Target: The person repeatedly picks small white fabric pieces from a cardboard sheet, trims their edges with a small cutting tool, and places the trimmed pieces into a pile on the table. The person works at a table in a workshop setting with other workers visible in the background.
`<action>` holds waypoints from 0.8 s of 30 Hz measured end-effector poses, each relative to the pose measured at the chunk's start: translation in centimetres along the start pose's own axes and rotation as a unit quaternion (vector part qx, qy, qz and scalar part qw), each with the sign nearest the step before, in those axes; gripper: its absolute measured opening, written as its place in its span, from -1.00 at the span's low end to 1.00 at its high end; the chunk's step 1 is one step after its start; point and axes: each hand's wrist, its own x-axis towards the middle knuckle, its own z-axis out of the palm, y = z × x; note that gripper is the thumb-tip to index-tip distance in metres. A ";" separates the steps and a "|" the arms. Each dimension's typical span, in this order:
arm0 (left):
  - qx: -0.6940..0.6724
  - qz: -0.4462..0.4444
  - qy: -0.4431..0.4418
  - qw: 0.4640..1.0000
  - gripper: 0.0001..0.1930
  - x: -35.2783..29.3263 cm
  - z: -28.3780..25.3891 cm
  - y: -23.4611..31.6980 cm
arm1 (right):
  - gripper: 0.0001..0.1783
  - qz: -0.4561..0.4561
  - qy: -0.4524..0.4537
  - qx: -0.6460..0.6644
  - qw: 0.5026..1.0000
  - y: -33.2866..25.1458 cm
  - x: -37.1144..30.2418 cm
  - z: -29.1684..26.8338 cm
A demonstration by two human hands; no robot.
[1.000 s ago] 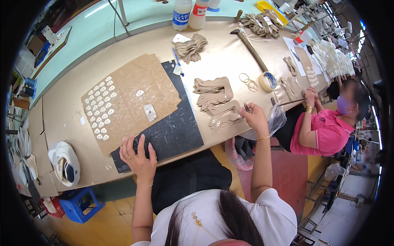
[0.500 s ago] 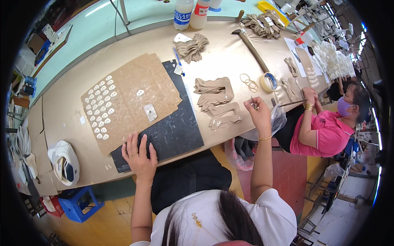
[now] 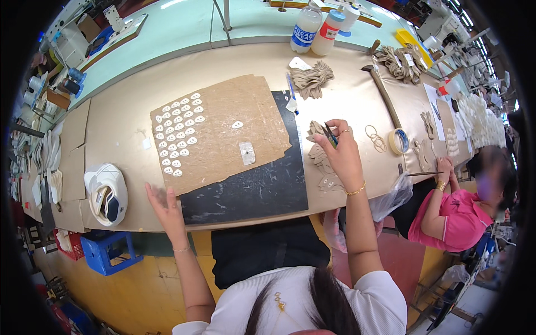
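My left hand (image 3: 167,209) has its fingers apart at the table's front edge, beside the lower left corner of a brown sheet (image 3: 223,162). Rows of small white rounded pieces (image 3: 177,119) lie on the sheet's left side; a single one (image 3: 237,124) sits farther right, above a small clear packet (image 3: 247,152). Under the sheet is a black board (image 3: 251,195). My right hand (image 3: 343,153) grips what look like thread snips (image 3: 331,137), dark with a blue-green part. It is over the beige cut pieces (image 3: 319,159) and partly hides them.
A white cap-like item (image 3: 106,195) rests at the left. Beige bundles (image 3: 312,79), bottles (image 3: 306,28) and a hammer (image 3: 385,97) lie along the back. Rubber bands (image 3: 375,138) and a tape roll (image 3: 398,141) are right of my hand. A co-worker in pink (image 3: 446,218) sits at the right.
The view has shifted, so the table appears farther right. My left hand has moved left off the black board, and its fingers have spread. My right hand has come left over the beige pieces.
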 end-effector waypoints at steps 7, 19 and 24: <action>-0.062 -0.066 -0.107 0.990 -0.36 -2.1 -0.4 1.9 | -0.52 -0.005 -0.015 0.002 1.000 0.9 1.0 -0.1; 0.248 0.397 -0.125 0.875 -0.51 -7.9 1.8 -2.6 | -0.64 -0.425 -0.137 -0.067 0.892 -7.1 -1.0 9.2; 0.318 0.460 -0.084 0.825 -0.54 -7.9 2.7 -3.5 | -0.76 -0.572 -0.127 -0.148 0.797 -8.6 0.0 12.5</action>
